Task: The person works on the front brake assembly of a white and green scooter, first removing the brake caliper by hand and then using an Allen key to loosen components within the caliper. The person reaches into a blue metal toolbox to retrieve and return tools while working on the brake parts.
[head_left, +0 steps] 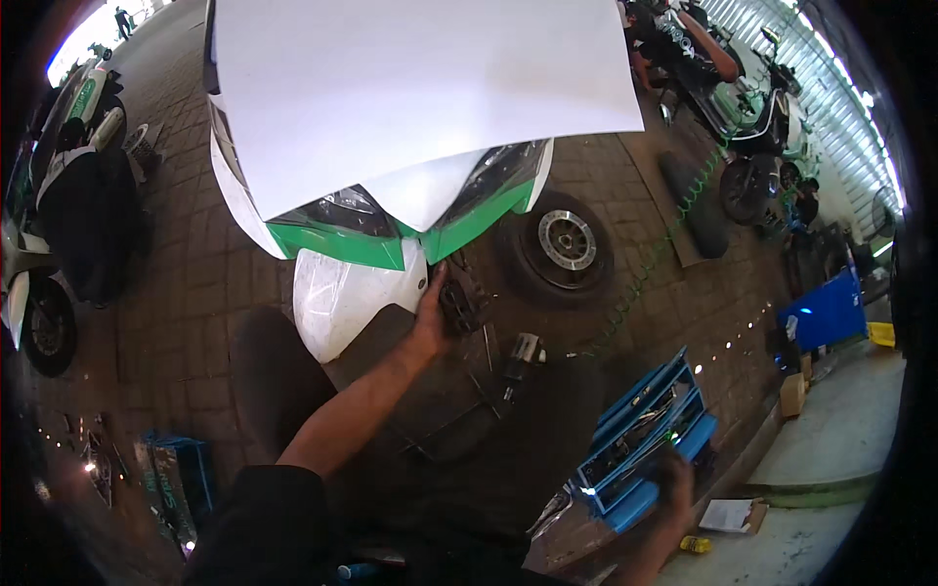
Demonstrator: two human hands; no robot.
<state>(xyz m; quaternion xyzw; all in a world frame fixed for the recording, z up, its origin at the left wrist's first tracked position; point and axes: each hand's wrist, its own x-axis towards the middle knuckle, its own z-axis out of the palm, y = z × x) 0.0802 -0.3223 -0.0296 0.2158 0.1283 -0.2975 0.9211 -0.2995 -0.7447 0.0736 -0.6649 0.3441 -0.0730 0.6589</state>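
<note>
My left hand (428, 327) is closed around a dark, blocky part that looks like a brake caliper (459, 307). It is just right of the white front fender (350, 293), under the green and white scooter nose (469, 220). My right hand (674, 483) is at the right edge of a blue metal toolbox (640, 415) with tools inside. Its fingers are dark and blurred, so any grip stays unclear. A power wrench (524, 359) lies between my legs. Beyond it, a wheel with a brake disc (565, 240) lies flat on the bricks.
A large white sheet (420, 78) covers the scooter's upper front. A green coiled hose (650, 269) crosses the floor on the right. Parked scooters (747, 107) stand on both sides, with a person (708, 44) at the right one. Another blue box (181, 479) sits lower left.
</note>
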